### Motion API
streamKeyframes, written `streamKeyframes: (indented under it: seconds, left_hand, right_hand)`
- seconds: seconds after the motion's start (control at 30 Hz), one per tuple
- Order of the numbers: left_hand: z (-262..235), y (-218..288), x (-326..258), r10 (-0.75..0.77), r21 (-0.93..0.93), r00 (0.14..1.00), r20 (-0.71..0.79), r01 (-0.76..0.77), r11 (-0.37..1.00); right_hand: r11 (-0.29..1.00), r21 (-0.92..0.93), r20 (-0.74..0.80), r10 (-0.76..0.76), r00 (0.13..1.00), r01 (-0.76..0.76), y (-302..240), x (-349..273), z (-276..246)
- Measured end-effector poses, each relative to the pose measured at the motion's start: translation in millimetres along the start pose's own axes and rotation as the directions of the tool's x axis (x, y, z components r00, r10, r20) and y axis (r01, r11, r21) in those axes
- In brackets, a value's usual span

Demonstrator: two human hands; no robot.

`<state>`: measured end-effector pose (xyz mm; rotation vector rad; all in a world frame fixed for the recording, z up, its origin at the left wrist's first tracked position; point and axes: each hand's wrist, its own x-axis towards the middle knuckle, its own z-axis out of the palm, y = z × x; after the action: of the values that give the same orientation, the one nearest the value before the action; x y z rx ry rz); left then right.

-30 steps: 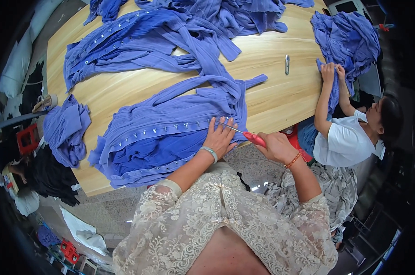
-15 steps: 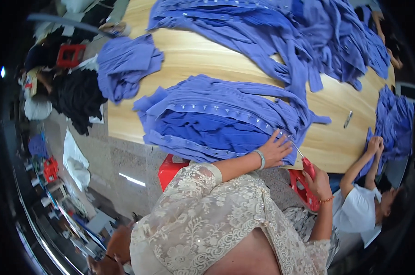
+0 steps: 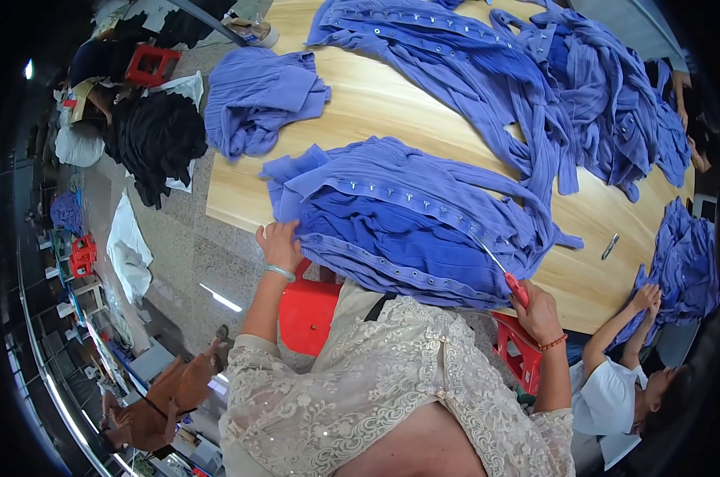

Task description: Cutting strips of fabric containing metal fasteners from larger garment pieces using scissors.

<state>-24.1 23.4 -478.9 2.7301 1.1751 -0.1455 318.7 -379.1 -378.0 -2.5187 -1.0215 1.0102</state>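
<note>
A violet-blue ribbed cardigan lies spread on the wooden table in front of me, its front parted over a deeper blue inside. Light fasteners run along one front band and small round ones along the near band. At the garment's left end, my left hand has its fingers closed on the near edge. My right hand grips a red-handled tool, which looks like scissors. Its thin metal end lies over the cardigan's right part, pointing up and left. The fingers hide most of the handle.
More violet-blue garments are heaped across the table, with a folded one at left. A small metal tool lies at right. A co-worker handles blue cloth there. Red stools stand below the table edge.
My left hand has left the cardigan's right side and moved to its left end, taking hold of the edge. The right hand keeps the red-handled tool near the right end. The view has shifted.
</note>
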Motion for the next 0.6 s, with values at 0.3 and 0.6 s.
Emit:
streamKeyframes:
  seconds: [0.3,0.6]
  left_hand:
    - [-9.1,22.8,56.9,0.188,-0.193,0.881,-0.433,-0.294,0.936]
    - [-4.2,12.8,82.9,0.197,-0.473,0.925,-0.326,-0.340,0.813]
  right_hand:
    - [0.998,-0.004,0.039,-0.070,0.997,0.070,-28.2,15.5,-9.5]
    - [0.985,0.006,0.075,-0.172,0.982,0.172,-59.8,6.1,-2.5]
